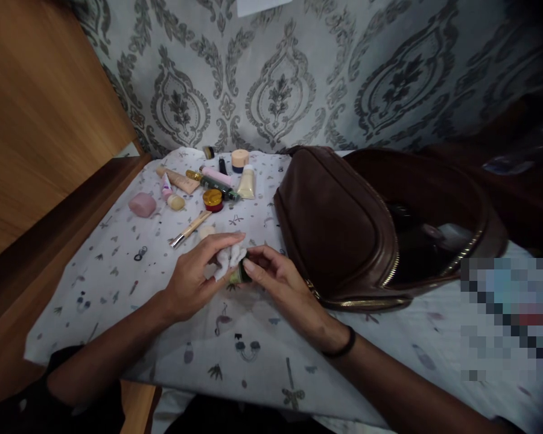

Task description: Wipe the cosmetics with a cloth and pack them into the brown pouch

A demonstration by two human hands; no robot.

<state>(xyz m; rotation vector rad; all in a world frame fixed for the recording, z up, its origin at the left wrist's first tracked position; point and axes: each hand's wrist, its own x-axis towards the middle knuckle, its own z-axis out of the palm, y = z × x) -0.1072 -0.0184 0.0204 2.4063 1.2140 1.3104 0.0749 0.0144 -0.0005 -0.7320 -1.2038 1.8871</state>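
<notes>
My left hand point(187, 283) is closed around a crumpled white cloth point(228, 259). The cloth presses against a small greenish container with a dark lid point(243, 273), whose exact kind is partly hidden by my fingers. From the other side, the fingertips of my right hand point(283, 286) pinch this container near its dark end. Both hands meet above the patterned tablecloth point(181, 343). Just beyond the left hand lie a makeup brush point(191, 229) and a small round jar with an amber lid point(212, 200).
An unzipped brown leather bag point(335, 223) stands at the right, with items inside. Farther back are several cosmetic tubes, including a cream-coloured tube point(247, 182), a peach-lidded jar point(240, 160) and a pink rounded item point(142, 205). Wooden furniture point(40, 108) borders the left; a patterned curtain point(280, 90) hangs behind.
</notes>
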